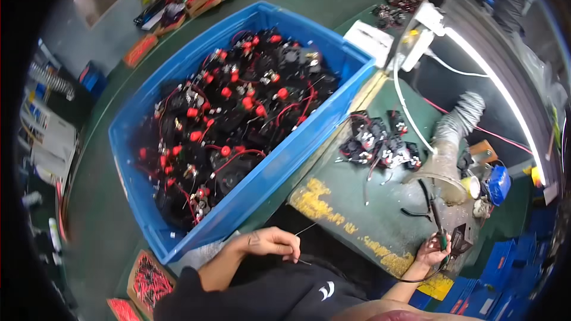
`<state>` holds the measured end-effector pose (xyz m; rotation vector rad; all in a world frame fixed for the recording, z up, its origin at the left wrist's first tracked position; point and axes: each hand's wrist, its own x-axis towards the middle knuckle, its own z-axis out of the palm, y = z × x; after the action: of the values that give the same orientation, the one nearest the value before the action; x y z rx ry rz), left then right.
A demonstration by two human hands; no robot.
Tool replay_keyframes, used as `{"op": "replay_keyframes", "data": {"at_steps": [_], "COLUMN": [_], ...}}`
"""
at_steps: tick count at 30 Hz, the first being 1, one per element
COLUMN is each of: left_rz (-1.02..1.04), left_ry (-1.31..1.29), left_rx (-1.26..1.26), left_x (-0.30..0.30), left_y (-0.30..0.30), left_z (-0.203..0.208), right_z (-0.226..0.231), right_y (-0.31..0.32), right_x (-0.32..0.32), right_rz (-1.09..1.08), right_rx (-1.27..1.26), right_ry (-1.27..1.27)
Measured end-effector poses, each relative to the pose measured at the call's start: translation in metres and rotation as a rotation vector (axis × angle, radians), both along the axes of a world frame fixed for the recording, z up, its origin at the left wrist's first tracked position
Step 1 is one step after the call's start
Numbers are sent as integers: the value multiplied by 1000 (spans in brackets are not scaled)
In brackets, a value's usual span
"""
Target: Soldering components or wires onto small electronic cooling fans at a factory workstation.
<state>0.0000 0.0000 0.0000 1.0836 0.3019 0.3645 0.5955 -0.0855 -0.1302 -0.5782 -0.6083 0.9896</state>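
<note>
My left hand (270, 244) is in front of the blue bin's near side, with its fingers pinched on a thin wire (307, 227). A short end of that wire also shows below the fingertips. At the right of the worn bench, my right hand (433, 254) is closed round the green grip of a soldering iron (442, 239), whose dark cord runs back toward me. Beside this hand stands a black boxy plastic part (461, 239). A pair of dark-handled pliers (416, 213) lies just beyond; its far end is hard to make out.
A large blue bin (279, 169) holds many black parts with red caps and wires. More wired black parts (380, 142) lie on the bench (333, 184). A flexible duct with a hood (443, 169), a bright tube lamp (499, 89) and blue boxes (505, 267) are at right.
</note>
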Motion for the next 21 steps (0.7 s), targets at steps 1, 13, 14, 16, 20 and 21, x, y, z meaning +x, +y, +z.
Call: {"op": "replay_keyframes", "data": {"at_steps": [1,13,14,16,20,21], "left_rz": [-14,-15,-17,-20,115,182], "left_ry": [-37,-178,-154,-77,-118,-172], "left_rx": [-23,-363,-401,-398,-325,-340], "left_x": [8,22,28,35,32,31], "left_y": [-9,33,30,31,33,30], "left_z": [11,7,11,27,64,67], "right_z": [7,4,8,9,19,21], "right_y": [-20,28,29,31,40,38], "right_x": [11,-15,-20,-21,-33,-33], "right_rz": [-108,-115,-140,-131,-124,-101], "right_rx": [-13,39,17,9,1,4], "right_ry": [26,60,117,101,130,115]}}
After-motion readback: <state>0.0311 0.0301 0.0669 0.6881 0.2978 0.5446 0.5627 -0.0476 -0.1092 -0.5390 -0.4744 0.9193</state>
